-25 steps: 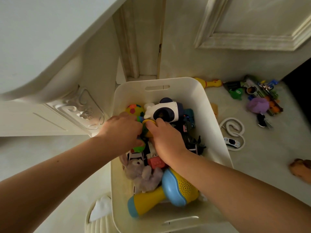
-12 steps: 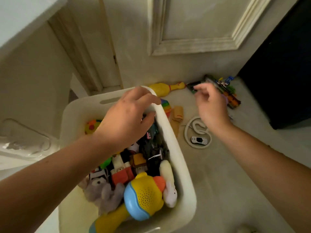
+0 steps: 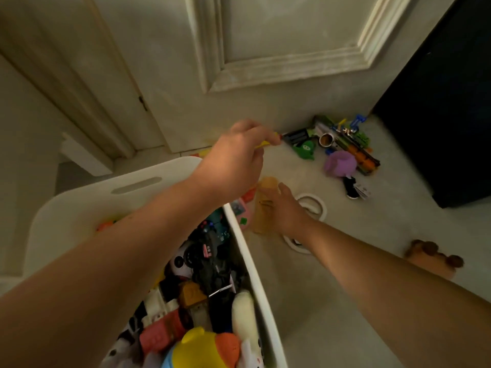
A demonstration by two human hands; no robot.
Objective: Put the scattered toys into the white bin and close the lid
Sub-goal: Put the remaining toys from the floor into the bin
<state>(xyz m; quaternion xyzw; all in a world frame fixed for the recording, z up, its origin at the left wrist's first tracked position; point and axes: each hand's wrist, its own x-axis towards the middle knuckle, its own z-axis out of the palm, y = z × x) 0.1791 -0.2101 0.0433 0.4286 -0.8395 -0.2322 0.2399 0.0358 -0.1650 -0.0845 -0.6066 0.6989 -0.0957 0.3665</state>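
The left hand [image 3: 233,158] reaches past the far rim of the white bin [image 3: 79,205] at centre frame, fingers closed on a yellow toy [image 3: 263,143]. The right hand [image 3: 285,212], palm down, grips a tan block [image 3: 264,203] on the floor just right of the bin; more toys [image 3: 342,144] lie upper right
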